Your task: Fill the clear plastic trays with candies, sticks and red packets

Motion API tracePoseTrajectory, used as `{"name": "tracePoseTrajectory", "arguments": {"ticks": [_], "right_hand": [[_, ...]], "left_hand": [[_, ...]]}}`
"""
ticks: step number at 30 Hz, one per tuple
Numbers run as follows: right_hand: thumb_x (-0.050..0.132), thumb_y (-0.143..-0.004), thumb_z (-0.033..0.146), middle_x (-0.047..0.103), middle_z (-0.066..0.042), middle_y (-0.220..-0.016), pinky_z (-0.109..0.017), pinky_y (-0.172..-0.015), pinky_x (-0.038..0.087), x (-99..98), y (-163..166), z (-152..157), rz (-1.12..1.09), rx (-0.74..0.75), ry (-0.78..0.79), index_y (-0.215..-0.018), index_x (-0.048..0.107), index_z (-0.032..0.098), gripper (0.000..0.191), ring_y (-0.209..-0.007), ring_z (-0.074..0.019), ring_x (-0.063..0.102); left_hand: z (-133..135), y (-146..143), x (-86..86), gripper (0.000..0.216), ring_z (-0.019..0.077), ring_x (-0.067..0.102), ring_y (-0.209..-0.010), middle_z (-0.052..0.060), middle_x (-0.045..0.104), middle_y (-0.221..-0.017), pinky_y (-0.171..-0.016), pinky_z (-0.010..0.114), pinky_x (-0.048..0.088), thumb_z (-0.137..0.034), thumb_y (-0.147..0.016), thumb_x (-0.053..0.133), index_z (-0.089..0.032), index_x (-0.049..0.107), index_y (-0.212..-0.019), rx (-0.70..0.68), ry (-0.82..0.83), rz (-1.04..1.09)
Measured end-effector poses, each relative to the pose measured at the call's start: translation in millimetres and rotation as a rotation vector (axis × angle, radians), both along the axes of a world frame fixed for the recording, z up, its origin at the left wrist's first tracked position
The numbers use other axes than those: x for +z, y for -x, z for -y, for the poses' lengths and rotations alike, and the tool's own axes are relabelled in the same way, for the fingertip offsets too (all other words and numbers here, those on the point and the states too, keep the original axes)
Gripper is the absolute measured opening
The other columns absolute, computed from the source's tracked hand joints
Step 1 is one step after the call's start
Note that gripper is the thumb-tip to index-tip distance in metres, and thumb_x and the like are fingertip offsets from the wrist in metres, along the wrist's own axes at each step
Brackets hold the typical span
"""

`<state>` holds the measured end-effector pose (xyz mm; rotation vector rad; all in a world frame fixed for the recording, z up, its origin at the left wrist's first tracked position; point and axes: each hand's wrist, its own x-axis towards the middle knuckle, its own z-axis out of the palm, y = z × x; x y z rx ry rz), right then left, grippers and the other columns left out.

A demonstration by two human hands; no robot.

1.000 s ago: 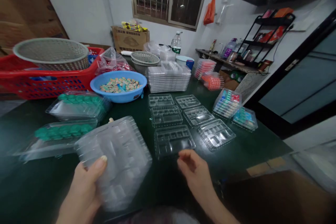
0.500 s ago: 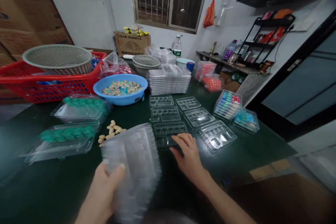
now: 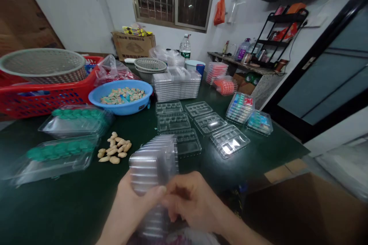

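Observation:
My left hand (image 3: 135, 203) is wrapped round a stack of clear plastic trays (image 3: 152, 160), held on edge above the table's near side. Against the stack's near edge, my right hand (image 3: 189, 199) has its fingers pinched together; whether a single tray is between them is hidden. Just beyond the stack lies a single clear tray (image 3: 186, 142), partly covered by it. More single trays lie flat in two columns, among them one at the right (image 3: 230, 141) and one farther back (image 3: 174, 122). Loose peanuts (image 3: 115, 147) lie left of the stack.
Clear boxes with green pieces (image 3: 60, 149) stand at left. Behind are a blue basin (image 3: 120, 109) of small pieces, a red basket (image 3: 51, 99) and a tall stack of trays (image 3: 176, 86). Filled boxes (image 3: 240, 107) stand at right. A cardboard box (image 3: 301, 206) is at lower right.
My right hand has left the nearest flat tray and come back to the stack. The stack in my left hand has turned more edge-on. The view has shifted slightly.

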<state>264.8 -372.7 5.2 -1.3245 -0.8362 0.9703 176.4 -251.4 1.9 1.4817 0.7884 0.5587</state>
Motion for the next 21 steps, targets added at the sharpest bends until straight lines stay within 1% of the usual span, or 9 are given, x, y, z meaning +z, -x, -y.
{"name": "tracePoseTrajectory", "arguments": {"ticks": [2,4,6,8,11,14,17,21], "right_hand": [[0.054,-0.078,0.018,0.049,0.003,-0.057,-0.015,-0.046,0.031,6.2,3.5,3.3,0.143,-0.048,0.028,-0.064,0.053,0.013,0.014,-0.051,-0.0058,0.044],[0.055,-0.077,0.015,0.050,0.004,-0.061,-0.015,-0.047,0.030,9.9,6.5,5.3,0.203,-0.061,0.041,-0.067,0.054,0.013,0.010,-0.054,-0.0055,0.043],[0.058,-0.076,0.018,0.051,0.004,-0.061,-0.015,-0.047,0.031,8.8,6.4,5.7,0.165,-0.044,0.037,-0.070,0.056,0.013,0.007,-0.055,-0.0059,0.044],[0.061,-0.075,0.021,0.051,0.003,-0.059,-0.015,-0.047,0.033,3.9,3.1,5.0,0.098,-0.026,0.021,-0.070,0.059,0.013,0.011,-0.053,-0.0064,0.044],[0.060,-0.077,0.023,0.051,0.002,-0.056,-0.017,-0.047,0.034,-3.5,-3.5,3.8,0.028,0.020,-0.002,-0.067,0.059,0.012,0.014,-0.049,-0.0065,0.043],[0.058,-0.079,0.025,0.051,0.002,-0.055,-0.018,-0.047,0.035,-3.9,-5.4,3.5,0.046,0.043,-0.009,-0.070,0.060,0.012,0.016,-0.048,-0.0070,0.043],[0.054,-0.083,0.030,0.048,0.002,-0.056,-0.018,-0.047,0.033,2.9,1.3,5.0,0.158,-0.013,-0.021,-0.072,0.059,0.013,0.021,-0.050,-0.0073,0.042],[0.049,-0.085,0.027,0.049,0.001,-0.063,-0.019,-0.053,0.034,13.8,16.0,12.7,0.431,-0.131,0.024,-0.075,0.058,0.016,0.017,-0.058,-0.0090,0.045]], "left_hand": [[1.8,-1.2,4.1,0.049,0.0212,0.059,-0.051,0.001,0.062,-0.057,-0.045,0.027,0.047,-0.044,-0.044,0.075,-0.016,0.055,-0.080,0.010,-0.061,-0.042],[4.7,-2.8,7.8,0.051,0.0218,0.059,-0.054,0.002,0.062,-0.059,-0.047,0.027,0.048,-0.045,-0.044,0.074,-0.016,0.056,-0.081,0.014,-0.119,-0.058],[7.1,-3.9,9.4,0.050,0.0215,0.059,-0.054,0.001,0.063,-0.058,-0.047,0.027,0.048,-0.045,-0.045,0.073,-0.016,0.057,-0.082,0.019,-0.136,-0.053],[6.9,-4.0,7.6,0.048,0.0210,0.059,-0.052,0.001,0.062,-0.056,-0.045,0.026,0.047,-0.042,-0.045,0.073,-0.016,0.057,-0.082,0.015,-0.133,-0.053],[0.0,-2.3,0.5,0.044,0.0200,0.057,-0.048,-0.001,0.060,-0.052,-0.041,0.024,0.045,-0.037,-0.044,0.074,-0.016,0.058,-0.080,-0.046,-0.134,-0.052],[-8.8,0.0,-4.5,0.044,0.0200,0.058,-0.049,-0.001,0.060,-0.052,-0.041,0.024,0.044,-0.029,-0.044,0.074,-0.015,0.059,-0.083,-0.121,-0.124,-0.079],[-8.8,0.4,-1.7,0.046,0.0198,0.058,-0.051,0.000,0.062,-0.055,-0.043,0.024,0.046,-0.027,-0.042,0.076,-0.015,0.058,-0.083,-0.176,-0.067,-0.068],[1.6,-2.0,5.1,0.049,0.0191,0.059,-0.055,0.002,0.064,-0.060,-0.048,0.023,0.047,-0.033,-0.040,0.079,-0.014,0.058,-0.081,-0.085,-0.014,0.096]]}}
